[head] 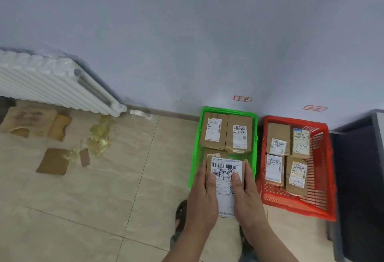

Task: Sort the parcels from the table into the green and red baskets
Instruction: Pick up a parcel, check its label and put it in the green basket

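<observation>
Both forearms reach forward from the bottom edge, close together and nearly parallel. The left hand [202, 197] and the right hand [246, 195] lie palms down, backs toward the camera, a narrow gap between them. Each thumb lies on top, pointing forward, while the fingers [249, 170] of both hands wrap down the outer sides, holding one thing between them

White radiator [47, 78] on the wall at left; cardboard scraps [53, 161] and crumpled yellow tape [99, 135] on the tiled floor [104, 209].
</observation>
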